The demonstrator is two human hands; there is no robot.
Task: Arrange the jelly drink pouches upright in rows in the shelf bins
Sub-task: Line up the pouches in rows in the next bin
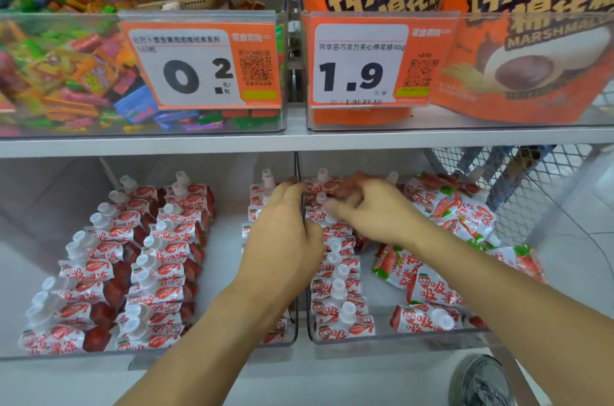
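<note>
On the lower shelf I see two clear bins side by side. The left bin [99,352] holds two tidy rows of jelly drink pouches [166,269] standing upright, white caps up, plus a third row at its right wall, mostly hidden behind my left arm. The right bin [392,337] has one upright row [339,289] along its left wall, and a loose heap of pouches [442,216] lying flat and tilted across its right side.

My left hand [282,239] rests over the divider between the bins, fingers curled down around the wall edge; I cannot tell whether it grips a pouch. My right hand [368,206] reaches to the far end of the upright row, fingertips pinching the capped top of a pouch there.

Above, a white shelf board [199,145] carries a bin of mixed bright candies [66,73] tagged 0.2, and to its right orange marshmallow bags [531,50] tagged 1.9. A wire-mesh basket [518,179] stands at the far right, over a pale tiled floor [584,239].
</note>
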